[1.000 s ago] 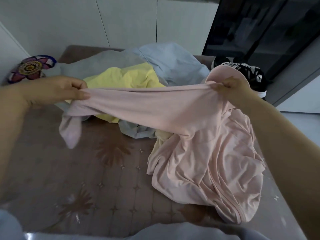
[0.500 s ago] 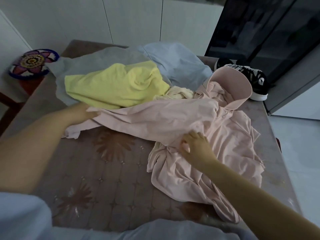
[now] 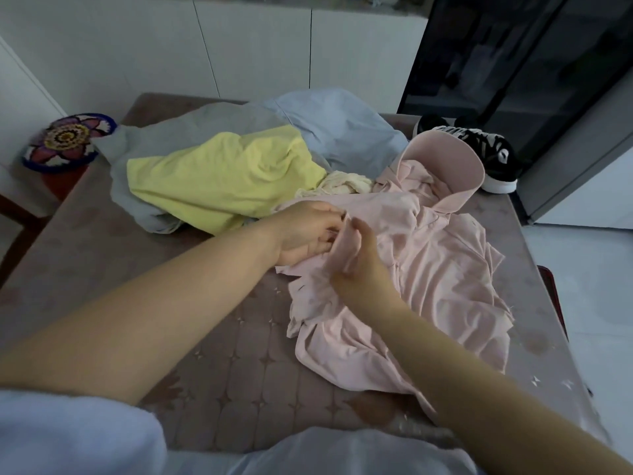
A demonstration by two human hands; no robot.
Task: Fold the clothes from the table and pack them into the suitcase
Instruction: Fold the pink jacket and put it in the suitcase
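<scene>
Yellow top (image 3: 219, 180) heaped left-rear on table (image 3: 222, 354); left hand (image 3: 305, 234) at centre, fingers curled round edge of pink garment (image 3: 438, 269); right hand (image 3: 359, 272) just beside, pinching same fold; garment crumpled on table's right half; 1 sneaker (image 3: 489, 159) behind.

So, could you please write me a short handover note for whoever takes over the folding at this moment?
Left hand and right hand both pinch a bunched edge of the crumpled pale pink garment on the brown patterned table.
The yellow top, grey garment, light blue garment and small cream cloth lie heaped beyond it, unfolded.
Done: nothing folded. Left: fold everything, pack it; no suitcase in view.
</scene>
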